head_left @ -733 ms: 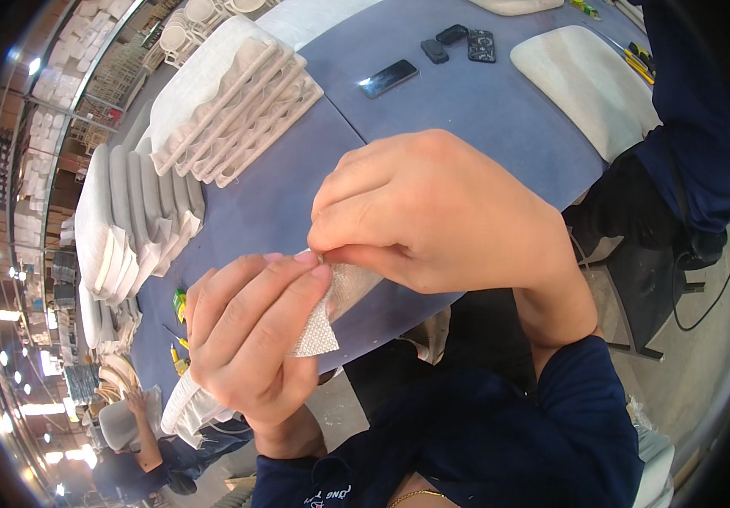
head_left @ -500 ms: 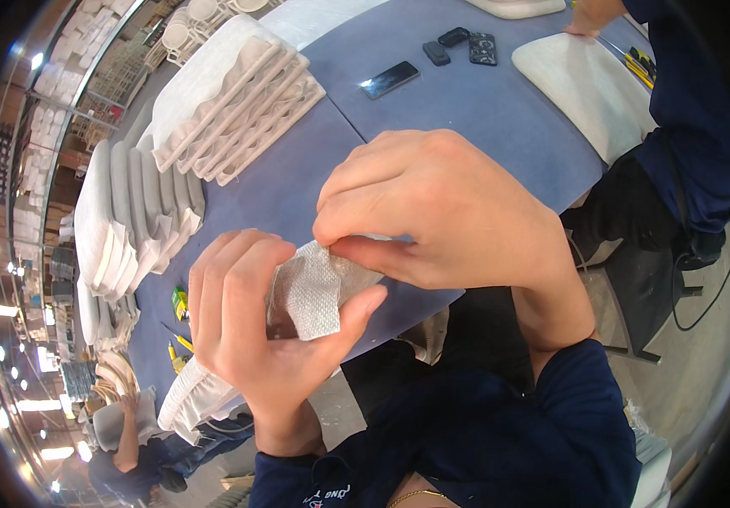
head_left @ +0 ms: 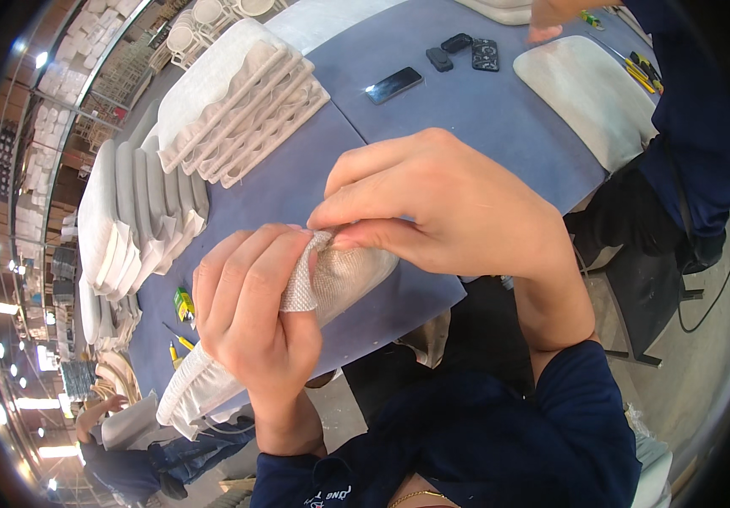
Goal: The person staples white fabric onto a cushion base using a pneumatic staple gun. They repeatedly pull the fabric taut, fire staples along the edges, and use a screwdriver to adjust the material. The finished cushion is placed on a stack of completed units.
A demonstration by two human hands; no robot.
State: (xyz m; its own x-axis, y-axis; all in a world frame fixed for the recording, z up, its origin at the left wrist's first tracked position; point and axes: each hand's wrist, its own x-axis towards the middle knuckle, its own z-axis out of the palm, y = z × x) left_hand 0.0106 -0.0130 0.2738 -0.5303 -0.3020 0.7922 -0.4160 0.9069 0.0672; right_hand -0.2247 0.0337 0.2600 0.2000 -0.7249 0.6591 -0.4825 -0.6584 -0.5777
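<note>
A pale, coarsely woven fabric-covered cushion [head_left: 355, 284] is held on edge in front of me, over the near edge of the blue table. My left hand [head_left: 250, 309] is closed around its side, with a loose flap of the cover [head_left: 300, 288] folded over by the fingers. My right hand [head_left: 449, 203] pinches the fabric at the cushion's upper corner, thumb and forefinger close to the left fingertips. The cushion's other end [head_left: 200, 394] shows below my left wrist. The fingertips partly hide the pinched fold.
Stacked cushions [head_left: 238, 102] and a leaning row of them [head_left: 119, 212] stand on the left of the table [head_left: 458, 110]. A phone [head_left: 393, 85] lies farther back. At right a co-worker's hand [head_left: 548, 17] is above another cushion [head_left: 585, 93]. Yellow-handled tools [head_left: 641, 74] lie beyond.
My left fingers and thumb have closed in on the fabric flap, which is now folded over. The cushion has turned in my hands. The co-worker's hand has moved left, off their cushion's edge.
</note>
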